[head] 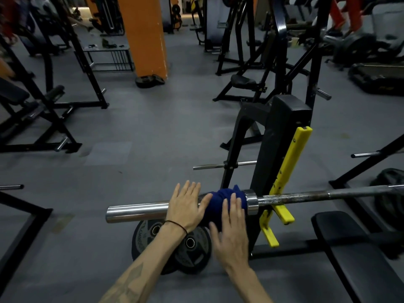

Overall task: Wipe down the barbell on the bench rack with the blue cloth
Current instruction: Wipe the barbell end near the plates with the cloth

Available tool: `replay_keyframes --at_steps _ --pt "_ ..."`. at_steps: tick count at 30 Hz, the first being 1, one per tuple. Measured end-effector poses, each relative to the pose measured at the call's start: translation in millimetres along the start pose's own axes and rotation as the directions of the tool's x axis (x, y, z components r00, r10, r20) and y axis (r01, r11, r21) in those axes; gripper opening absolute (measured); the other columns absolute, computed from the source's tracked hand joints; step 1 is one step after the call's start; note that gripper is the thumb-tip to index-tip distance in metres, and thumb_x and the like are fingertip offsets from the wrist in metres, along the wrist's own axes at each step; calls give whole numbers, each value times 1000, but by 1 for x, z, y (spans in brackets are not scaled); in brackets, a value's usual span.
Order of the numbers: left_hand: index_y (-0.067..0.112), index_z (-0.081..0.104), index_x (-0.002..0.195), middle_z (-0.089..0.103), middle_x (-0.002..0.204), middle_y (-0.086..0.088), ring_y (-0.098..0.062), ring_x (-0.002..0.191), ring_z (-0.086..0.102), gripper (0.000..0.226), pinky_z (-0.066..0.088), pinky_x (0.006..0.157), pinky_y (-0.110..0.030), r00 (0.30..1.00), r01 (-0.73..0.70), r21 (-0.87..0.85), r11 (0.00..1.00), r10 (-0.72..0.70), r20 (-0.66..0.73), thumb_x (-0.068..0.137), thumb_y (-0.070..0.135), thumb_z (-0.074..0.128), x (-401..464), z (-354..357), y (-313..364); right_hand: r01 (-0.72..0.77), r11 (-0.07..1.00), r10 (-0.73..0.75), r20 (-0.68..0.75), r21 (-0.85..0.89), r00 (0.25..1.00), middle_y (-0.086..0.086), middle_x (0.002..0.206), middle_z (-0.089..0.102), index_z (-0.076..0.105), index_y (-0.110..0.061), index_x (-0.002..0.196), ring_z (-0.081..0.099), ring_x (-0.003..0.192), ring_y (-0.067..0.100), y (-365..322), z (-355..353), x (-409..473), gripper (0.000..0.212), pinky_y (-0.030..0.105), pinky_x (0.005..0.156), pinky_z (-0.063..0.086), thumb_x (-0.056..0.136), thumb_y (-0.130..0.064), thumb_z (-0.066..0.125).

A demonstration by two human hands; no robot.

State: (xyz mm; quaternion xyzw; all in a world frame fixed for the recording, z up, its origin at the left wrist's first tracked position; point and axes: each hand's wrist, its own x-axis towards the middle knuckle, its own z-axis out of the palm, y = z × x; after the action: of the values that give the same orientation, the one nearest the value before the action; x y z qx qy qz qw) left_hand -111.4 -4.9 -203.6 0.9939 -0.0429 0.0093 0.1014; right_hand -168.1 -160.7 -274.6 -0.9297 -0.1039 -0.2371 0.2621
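Observation:
The barbell (140,210) lies across the bench rack, its chrome sleeve pointing left and its worn shaft running right past the yellow hook (284,186). The blue cloth (220,199) is bunched over the sleeve just left of the collar. My left hand (185,206) lies flat on the sleeve with straight fingers, its thumb touching the cloth's left edge. My right hand (231,228) hovers over the cloth with straight fingers, the fingertips on its near side.
Two black weight plates (192,248) lean on the floor under the sleeve. The black bench pad (354,243) sits at the lower right. A plate-storage peg (209,166) juts left from the rack upright. Other machines and an orange pillar (146,36) stand beyond on grey flooring.

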Motion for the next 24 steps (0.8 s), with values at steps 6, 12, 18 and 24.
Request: replay_keyframes --at_steps 6,12,18,24 --pt "19 25 158 31 163 -2 -18 152 22 103 19 124 -38 998 35 19 999 -36 50 83 79 -11 8 0 -2 201 972 -192 82 -122 978 13 172 13 25 -7 163 15 159 30 18 -6 0 70 48 125 21 103 -36 48" --pt "17 23 159 30 163 -5 -20 152 21 82 17 124 -40 991 56 -105 993 -42 129 98 70 14 31 -1 -10 166 986 -164 114 -12 980 12 172 14 25 -6 162 13 159 31 -23 14 -5 73 45 128 15 103 -41 49" --pt "20 28 158 27 164 0 -16 154 13 99 4 126 -39 999 -12 2 1000 12 49 84 72 -14 6 -7 -6 -93 996 93 -11 -12 996 13 173 11 22 -5 163 10 160 32 -10 2 4 74 49 127 14 101 -36 48" --pt "22 24 159 30 163 3 -16 152 20 99 14 124 -37 998 -1 -4 1000 1 68 84 74 -13 -1 -2 -5 187 973 -176 94 -135 980 12 172 15 27 -5 162 16 159 31 6 -3 3 72 52 123 24 99 -29 52"
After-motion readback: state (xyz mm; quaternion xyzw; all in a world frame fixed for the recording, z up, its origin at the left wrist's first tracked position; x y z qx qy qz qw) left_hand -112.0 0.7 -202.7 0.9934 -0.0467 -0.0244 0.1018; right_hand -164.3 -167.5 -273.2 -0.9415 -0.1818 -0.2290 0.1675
